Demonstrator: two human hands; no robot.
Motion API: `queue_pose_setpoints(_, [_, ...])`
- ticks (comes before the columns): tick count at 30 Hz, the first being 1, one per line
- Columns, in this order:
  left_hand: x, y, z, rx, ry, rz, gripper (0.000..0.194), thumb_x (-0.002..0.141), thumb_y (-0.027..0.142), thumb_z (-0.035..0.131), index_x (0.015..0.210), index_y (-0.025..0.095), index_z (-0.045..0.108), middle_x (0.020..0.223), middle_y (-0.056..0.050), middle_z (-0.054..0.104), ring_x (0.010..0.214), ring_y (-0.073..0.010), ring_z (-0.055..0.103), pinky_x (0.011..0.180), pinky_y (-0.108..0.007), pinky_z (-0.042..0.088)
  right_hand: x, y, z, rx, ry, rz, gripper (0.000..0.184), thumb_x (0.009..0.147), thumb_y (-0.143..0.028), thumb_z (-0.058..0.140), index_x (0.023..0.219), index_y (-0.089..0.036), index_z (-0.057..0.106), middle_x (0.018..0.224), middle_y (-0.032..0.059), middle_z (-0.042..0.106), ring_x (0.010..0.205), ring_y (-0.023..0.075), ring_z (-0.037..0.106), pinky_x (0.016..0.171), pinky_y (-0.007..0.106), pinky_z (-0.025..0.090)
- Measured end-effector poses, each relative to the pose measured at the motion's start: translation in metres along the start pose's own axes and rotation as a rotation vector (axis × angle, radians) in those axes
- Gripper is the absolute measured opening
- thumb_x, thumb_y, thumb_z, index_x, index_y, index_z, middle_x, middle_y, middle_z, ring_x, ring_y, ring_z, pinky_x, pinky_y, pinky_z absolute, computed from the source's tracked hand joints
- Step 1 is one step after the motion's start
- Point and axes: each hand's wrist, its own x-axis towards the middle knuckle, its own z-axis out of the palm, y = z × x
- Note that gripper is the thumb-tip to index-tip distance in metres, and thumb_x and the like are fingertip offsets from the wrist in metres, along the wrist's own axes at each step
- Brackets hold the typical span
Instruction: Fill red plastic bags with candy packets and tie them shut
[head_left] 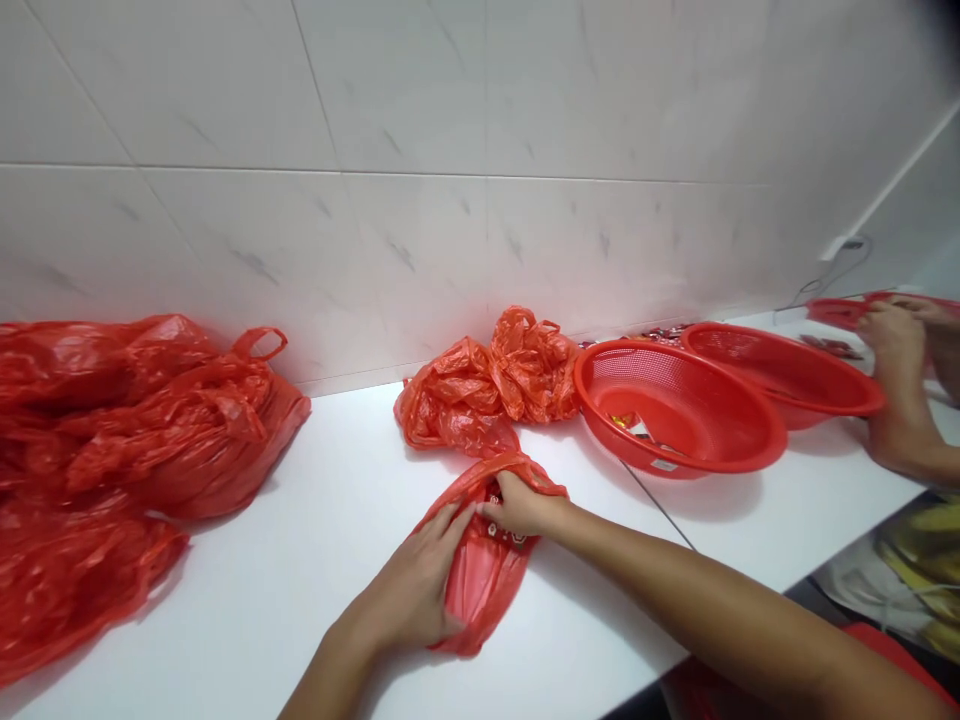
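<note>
Gripping a red plastic bag (486, 590) with both hands, I hold it flat on the white tabletop (315, 570), its gathered mouth pointing away from me. My right hand (521, 507) is on top at the mouth, its fingers clamped on the bunched plastic. My left hand (405, 583) is at the side of the bag, its fingers spread and curled around the plastic. Something small with a white and red pattern shows at the mouth, just beside my right hand, but I can't tell what it is.

Just beyond my hands, a crumpled heap of red bags (484, 380) sits almost touching the one I hold. To its right is a round red mesh basket (679, 405) with a few shiny wrappers (626, 422) inside, and a second red mesh basket (780, 370) lies just behind it, their rims overlapping from where I look. Farther right, another person's hand (891, 340) rests on the rim of a third red basket (832, 312). Well off to my left lies a large pile of red plastic bags (127, 430), one loop handle standing up. Behind everything rises a white marbled tile wall (390, 170).
</note>
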Motion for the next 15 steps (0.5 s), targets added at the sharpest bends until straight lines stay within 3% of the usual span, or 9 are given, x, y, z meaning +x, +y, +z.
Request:
queue_pose_setpoints(4, [-0.001, -0.001, 0.001, 0.018, 0.027, -0.008, 0.128, 0.057, 0.018, 0.076, 0.17, 0.034, 0.018, 0.175, -0.01, 0.031, 0.158, -0.0398, 0.037, 0.127, -0.054, 0.042, -0.02, -0.016, -0.008, -0.023, -0.084, -0.02, 0.042, 0.091, -0.051, 0.07, 0.116, -0.018, 0.066, 0.112, 0.0101, 0.075, 0.099, 0.0249, 0.071, 0.085, 0.034, 0.054])
queue_pose_setpoints(6, [-0.001, 0.0, -0.001, 0.019, 0.026, 0.001, 0.128, 0.056, 0.018, 0.075, 0.17, 0.035, 0.018, 0.173, -0.008, 0.035, 0.156, -0.039, 0.04, 0.127, -0.053, 0.043, -0.04, -0.03, -0.025, -0.071, -0.156, -0.07, 0.047, 0.089, -0.055, 0.071, 0.118, -0.019, 0.067, 0.11, 0.0096, 0.077, 0.095, 0.0255, 0.072, 0.081, 0.034, 0.054])
queue_pose_setpoints(9, [-0.001, 0.001, -0.002, 0.026, 0.001, 0.0, 0.13, 0.056, 0.02, 0.077, 0.171, 0.034, 0.018, 0.176, -0.008, 0.029, 0.161, -0.0401, 0.031, 0.129, -0.054, 0.039, -0.067, -0.047, -0.077, -0.156, -0.221, -0.267, 0.045, 0.087, -0.052, 0.075, 0.118, -0.02, 0.071, 0.115, 0.0104, 0.077, 0.104, 0.0288, 0.072, 0.082, 0.035, 0.055])
queue_pose_setpoints(11, [-0.001, 0.001, -0.003, 0.02, -0.019, -0.007, 0.131, 0.056, 0.023, 0.08, 0.171, 0.033, 0.018, 0.178, -0.009, 0.025, 0.163, -0.0421, 0.025, 0.13, -0.056, 0.036, -0.073, -0.046, -0.125, -0.038, -0.323, -0.391, 0.037, 0.09, -0.049, 0.075, 0.115, -0.023, 0.075, 0.114, 0.0068, 0.078, 0.106, 0.0247, 0.072, 0.084, 0.03, 0.055])
queue_pose_setpoints(12, [-0.001, 0.001, -0.003, 0.014, -0.024, -0.008, 0.132, 0.056, 0.024, 0.082, 0.171, 0.033, 0.019, 0.178, -0.009, 0.024, 0.163, -0.0432, 0.023, 0.13, -0.057, 0.035, -0.071, -0.039, -0.149, 0.051, -0.383, -0.365, 0.036, 0.093, -0.05, 0.072, 0.117, -0.023, 0.076, 0.11, 0.0056, 0.079, 0.1, 0.0215, 0.074, 0.082, 0.028, 0.056])
queue_pose_setpoints(13, [-0.001, 0.001, -0.003, 0.009, -0.025, -0.007, 0.131, 0.056, 0.025, 0.083, 0.171, 0.033, 0.021, 0.178, -0.009, 0.025, 0.163, -0.0441, 0.023, 0.13, -0.058, 0.034, -0.065, -0.028, -0.171, 0.142, -0.341, -0.28, 0.037, 0.096, -0.051, 0.069, 0.117, -0.022, 0.075, 0.105, 0.0057, 0.079, 0.092, 0.0192, 0.075, 0.076, 0.026, 0.056])
queue_pose_setpoints(15, [-0.001, 0.002, -0.004, 0.003, -0.021, -0.006, 0.129, 0.056, 0.025, 0.084, 0.17, 0.033, 0.025, 0.178, -0.009, 0.025, 0.162, -0.0455, 0.024, 0.13, -0.059, 0.034, -0.049, 0.003, -0.205, 0.196, 0.04, -0.023, 0.032, 0.1, -0.046, 0.067, 0.116, -0.019, 0.072, 0.099, 0.0062, 0.078, 0.083, 0.0142, 0.073, 0.071, 0.021, 0.054])
